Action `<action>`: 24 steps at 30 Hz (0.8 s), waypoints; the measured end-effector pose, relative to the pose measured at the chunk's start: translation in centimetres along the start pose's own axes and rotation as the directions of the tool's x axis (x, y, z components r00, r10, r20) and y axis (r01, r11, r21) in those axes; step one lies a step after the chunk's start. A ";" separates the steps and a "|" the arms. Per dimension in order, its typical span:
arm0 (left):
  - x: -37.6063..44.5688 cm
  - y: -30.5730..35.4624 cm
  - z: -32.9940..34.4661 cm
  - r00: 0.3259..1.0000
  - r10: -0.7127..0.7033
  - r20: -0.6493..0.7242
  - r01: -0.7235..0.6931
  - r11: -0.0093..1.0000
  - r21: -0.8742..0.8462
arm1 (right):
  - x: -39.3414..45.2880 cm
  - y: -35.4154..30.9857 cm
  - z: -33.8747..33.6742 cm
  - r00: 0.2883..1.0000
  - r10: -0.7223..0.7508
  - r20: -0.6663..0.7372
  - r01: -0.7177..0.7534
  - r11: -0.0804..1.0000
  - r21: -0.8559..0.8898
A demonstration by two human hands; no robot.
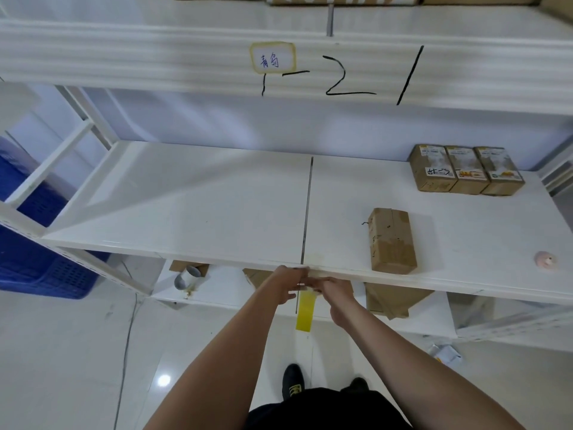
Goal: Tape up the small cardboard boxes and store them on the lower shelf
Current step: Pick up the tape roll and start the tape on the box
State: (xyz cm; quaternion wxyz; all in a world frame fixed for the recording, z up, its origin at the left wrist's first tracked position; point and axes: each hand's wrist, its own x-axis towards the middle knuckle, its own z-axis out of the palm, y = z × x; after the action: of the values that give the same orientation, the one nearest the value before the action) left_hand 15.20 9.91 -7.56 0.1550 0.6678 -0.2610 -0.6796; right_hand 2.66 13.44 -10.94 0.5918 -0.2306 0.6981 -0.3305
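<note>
Both hands — left hand [290, 285], right hand [336, 291] — pinch yellow tape [305, 311] (shelf [217, 197] edge).

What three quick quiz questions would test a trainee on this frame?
1. True or false: the lone box touches the three boxes.
2. What hangs below the hands?
3. The roll lies: A) on the floor B) on the shelf, right of the lone box.

Key: 1 false. 2 a yellow tape strip, pinched by left hand and right hand. 3 B.
</note>
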 end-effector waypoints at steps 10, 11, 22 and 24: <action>-0.5 0.5 0.5 0.992 -0.125 -0.002 0.125 0.988 -0.091 | -1.2 -0.7 0.0 1.000 0.004 -0.010 -0.004 1.000 -0.025; -0.5 0.6 0.6 0.992 -0.126 0.001 0.126 0.988 -0.093 | -1.2 -0.7 -0.2 1.000 0.002 -0.011 -0.003 1.000 -0.023; -1.1 0.7 1.2 0.989 -0.144 -0.032 0.139 0.982 -0.124 | -1.5 -1.7 -0.9 0.995 0.068 -0.066 -0.074 0.993 -0.087; -1.2 1.0 1.3 0.988 -0.143 -0.054 0.136 0.984 -0.118 | -1.3 -2.0 -0.9 0.993 0.089 -0.082 -0.097 0.989 -0.108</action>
State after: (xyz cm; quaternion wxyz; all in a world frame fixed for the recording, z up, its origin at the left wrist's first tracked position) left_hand 13.82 9.97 -6.11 0.1528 0.6954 -0.1692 -0.6815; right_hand 1.91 13.21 -8.48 0.5652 -0.2176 0.7479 -0.2715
